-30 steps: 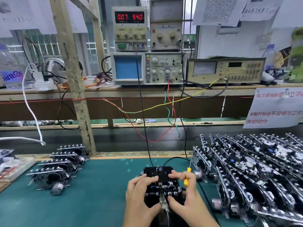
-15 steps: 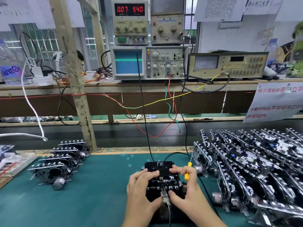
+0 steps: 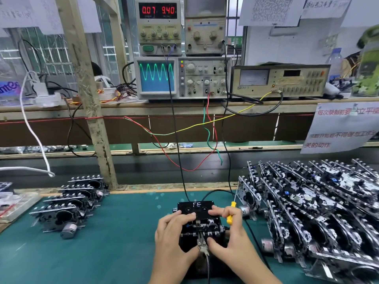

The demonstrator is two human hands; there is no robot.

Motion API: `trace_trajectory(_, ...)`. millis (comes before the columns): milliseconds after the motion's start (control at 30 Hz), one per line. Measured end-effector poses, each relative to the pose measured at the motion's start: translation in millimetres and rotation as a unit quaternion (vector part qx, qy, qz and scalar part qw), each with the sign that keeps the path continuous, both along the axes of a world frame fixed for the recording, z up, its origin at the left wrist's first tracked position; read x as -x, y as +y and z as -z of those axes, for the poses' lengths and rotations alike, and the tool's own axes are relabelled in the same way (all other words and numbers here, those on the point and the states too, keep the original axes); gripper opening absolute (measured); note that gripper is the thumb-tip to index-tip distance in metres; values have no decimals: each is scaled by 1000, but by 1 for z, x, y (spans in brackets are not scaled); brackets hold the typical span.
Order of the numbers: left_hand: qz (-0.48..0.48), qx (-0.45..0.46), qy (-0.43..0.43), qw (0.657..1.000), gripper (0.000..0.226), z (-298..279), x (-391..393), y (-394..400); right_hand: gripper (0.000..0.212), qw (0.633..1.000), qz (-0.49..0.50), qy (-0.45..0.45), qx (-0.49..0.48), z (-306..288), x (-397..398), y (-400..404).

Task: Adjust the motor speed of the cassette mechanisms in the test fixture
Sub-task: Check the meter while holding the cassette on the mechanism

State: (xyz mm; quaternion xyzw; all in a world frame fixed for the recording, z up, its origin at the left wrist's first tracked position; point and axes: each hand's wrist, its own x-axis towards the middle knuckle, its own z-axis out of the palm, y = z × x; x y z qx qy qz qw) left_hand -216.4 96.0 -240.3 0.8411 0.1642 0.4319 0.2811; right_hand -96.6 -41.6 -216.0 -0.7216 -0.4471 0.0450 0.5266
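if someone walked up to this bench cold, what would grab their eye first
Probably the oscilloscope on the shelf straight ahead, with a bright green sine wave on its blue screen, and above it the power supply with red digits reading 0.07 and 9.40. Down on the green mat, both hands press on the black test fixture marked FE, the right hand also gripping a yellow-handled screwdriver. A big heap of cassette mechanisms fills the right side.

Both forearms cut off by bottom edge. Left hand (image 3: 174, 232) and right hand (image 3: 227, 232) hide fixture (image 3: 195, 208) sides. Mechanisms (image 3: 320, 212) at 3 o'clock run off right edge. Sign (image 3: 340, 128) blurred, partly cropped.
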Motion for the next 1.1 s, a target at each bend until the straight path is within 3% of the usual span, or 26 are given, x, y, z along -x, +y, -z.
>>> trace_trajectory(233,10,0,-12,1000,72,1,-1,2,57,1000,-10,15,5,-3,1,0)
trace_trajectory(667,15,21,1,1000,83,-1,-1,2,53,999,5,16,33,-4,1,-2)
trace_trajectory(1100,14,29,-7,999,74,3,-2,5,54,999,15,25,41,-6,3,-2)
